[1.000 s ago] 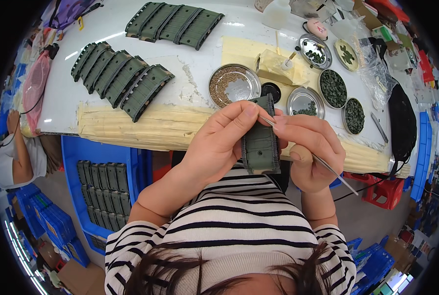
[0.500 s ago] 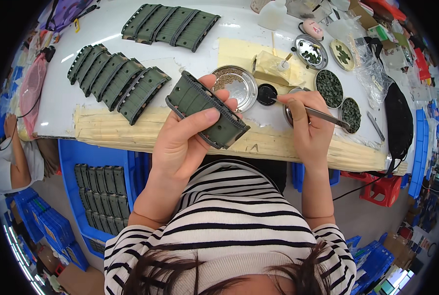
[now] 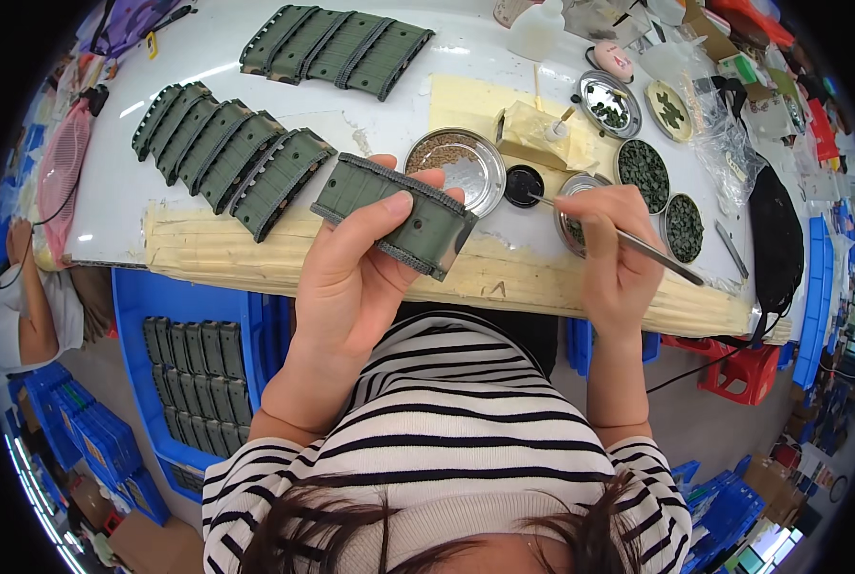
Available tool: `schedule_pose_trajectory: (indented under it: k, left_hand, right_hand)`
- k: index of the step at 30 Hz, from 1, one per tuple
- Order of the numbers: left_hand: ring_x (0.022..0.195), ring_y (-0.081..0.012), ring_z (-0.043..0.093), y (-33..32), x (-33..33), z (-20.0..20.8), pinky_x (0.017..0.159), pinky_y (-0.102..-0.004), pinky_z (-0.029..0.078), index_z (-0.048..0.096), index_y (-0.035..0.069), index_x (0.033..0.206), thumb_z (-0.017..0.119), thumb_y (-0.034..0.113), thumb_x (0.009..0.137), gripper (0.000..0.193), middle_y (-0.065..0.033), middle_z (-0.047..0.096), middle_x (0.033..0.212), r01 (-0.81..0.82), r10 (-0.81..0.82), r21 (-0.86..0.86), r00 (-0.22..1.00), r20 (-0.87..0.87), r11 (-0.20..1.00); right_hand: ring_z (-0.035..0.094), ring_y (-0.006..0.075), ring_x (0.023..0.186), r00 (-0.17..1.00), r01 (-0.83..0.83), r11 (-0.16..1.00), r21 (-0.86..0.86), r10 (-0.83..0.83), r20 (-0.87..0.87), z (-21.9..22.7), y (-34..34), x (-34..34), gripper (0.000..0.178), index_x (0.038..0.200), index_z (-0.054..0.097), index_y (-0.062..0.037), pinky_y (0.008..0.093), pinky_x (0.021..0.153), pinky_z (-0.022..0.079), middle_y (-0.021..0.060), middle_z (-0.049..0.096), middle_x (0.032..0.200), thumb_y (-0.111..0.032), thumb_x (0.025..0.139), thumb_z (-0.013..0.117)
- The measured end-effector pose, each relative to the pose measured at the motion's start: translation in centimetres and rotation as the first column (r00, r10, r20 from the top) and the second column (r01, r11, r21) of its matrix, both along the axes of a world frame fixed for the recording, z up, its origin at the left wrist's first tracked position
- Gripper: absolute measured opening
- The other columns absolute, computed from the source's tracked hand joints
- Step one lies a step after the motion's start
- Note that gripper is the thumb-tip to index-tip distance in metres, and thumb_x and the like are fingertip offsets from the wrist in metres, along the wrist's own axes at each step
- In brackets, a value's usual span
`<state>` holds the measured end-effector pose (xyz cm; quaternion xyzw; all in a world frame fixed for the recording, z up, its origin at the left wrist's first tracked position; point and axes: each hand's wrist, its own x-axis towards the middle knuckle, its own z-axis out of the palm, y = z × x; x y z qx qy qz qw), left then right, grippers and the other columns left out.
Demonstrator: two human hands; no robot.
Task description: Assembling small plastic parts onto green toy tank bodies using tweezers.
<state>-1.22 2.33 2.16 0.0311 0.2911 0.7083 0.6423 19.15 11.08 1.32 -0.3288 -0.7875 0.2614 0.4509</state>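
My left hand (image 3: 336, 277) grips a curved green panel piece (image 3: 365, 189) with dark, rib-textured edges and small holes, its thumb lying across the face. In my right hand (image 3: 621, 253) is a pair of metal tweezers (image 3: 665, 258), pinched between thumb and fingers. Their tip points left, at the right rim of a small round black dish (image 3: 523, 185); whether it touches what is inside, I cannot tell. Left of that dish stands a shallow metal dish (image 3: 492, 196) with brown grains. Another metal dish (image 3: 568, 228) is partly hidden behind my right hand.
More green panels stand in a row (image 3: 219, 151) and in a group (image 3: 339, 50) on the table. At right are dishes of dark green bits (image 3: 686, 228), loose tweezers (image 3: 729, 251) and a black cloth (image 3: 777, 239). Below left, a blue crate (image 3: 133, 325) holds panels. Another person's arm (image 3: 31, 297) shows far left.
My left hand has turned the panel so its green face shows more fully. My right hand has moved slightly right and down, the tweezers' rear end swinging lower, their tip staying by the black dish.
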Motion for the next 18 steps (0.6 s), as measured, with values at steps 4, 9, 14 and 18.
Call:
schedule_pose_trajectory:
  k: [4, 9, 14, 18]
  left_hand:
    - [0.111, -0.0336, 0.058, 0.3, 0.1, 0.0, 0.090, -0.0423, 0.054, 0.047, 0.004, 0.117, 0.055, 0.000, 0.088, 0.030, -0.0196, 0.059, 0.114, 0.017, -0.016, -0.017, 0.998, 0.068, 1.000]
    - [0.112, -0.0327, 0.057, 0.4, 0.5, 0.1, 0.095, -0.0383, 0.052, 0.046, -0.001, 0.119, 0.054, 0.000, 0.087, 0.033, -0.0206, 0.058, 0.114, 0.040, -0.037, -0.018, 0.989, 0.145, 0.999]
    - [0.111, -0.0312, 0.057, 0.2, 0.7, 0.1, 0.096, -0.0378, 0.051, 0.047, 0.000, 0.118, 0.054, 0.000, 0.087, 0.032, -0.0187, 0.059, 0.114, 0.052, -0.048, -0.028, 0.990, 0.130, 0.998]
    - [0.111, -0.0308, 0.057, 0.1, 0.9, 0.2, 0.096, -0.0381, 0.050, 0.047, 0.001, 0.119, 0.054, 0.000, 0.087, 0.032, -0.0180, 0.059, 0.114, 0.046, -0.043, -0.038, 0.994, 0.098, 0.998]
  right_hand:
    - [0.059, 0.0231, 0.078, 0.960, -0.239, 0.971, 0.015, 0.238, -0.145, 2.9, -1.4, 0.0, 0.014, 0.089, 0.068, 0.0000, 0.0320, 0.071, 0.046, 0.0117, 0.065, 0.085, -0.010, 0.085, 0.059]
    - [0.062, 0.0235, 0.083, 0.904, -0.342, 0.940, -0.013, 0.325, -0.278, 1.9, -1.7, -1.4, 0.015, 0.093, 0.067, -0.0003, 0.0312, 0.072, 0.049, 0.0131, 0.067, 0.090, -0.011, 0.086, 0.059]
    - [0.062, 0.0218, 0.083, 0.907, -0.349, 0.935, -0.065, 0.319, -0.277, 2.0, -1.8, -1.8, 0.014, 0.093, 0.068, -0.0004, 0.0302, 0.072, 0.049, 0.0130, 0.068, 0.092, -0.010, 0.086, 0.059]
    - [0.061, 0.0209, 0.082, 0.922, -0.336, 0.940, -0.059, 0.315, -0.226, 2.1, -1.7, -1.9, 0.013, 0.093, 0.068, 0.0000, 0.0298, 0.073, 0.049, 0.0121, 0.069, 0.092, -0.008, 0.085, 0.060]
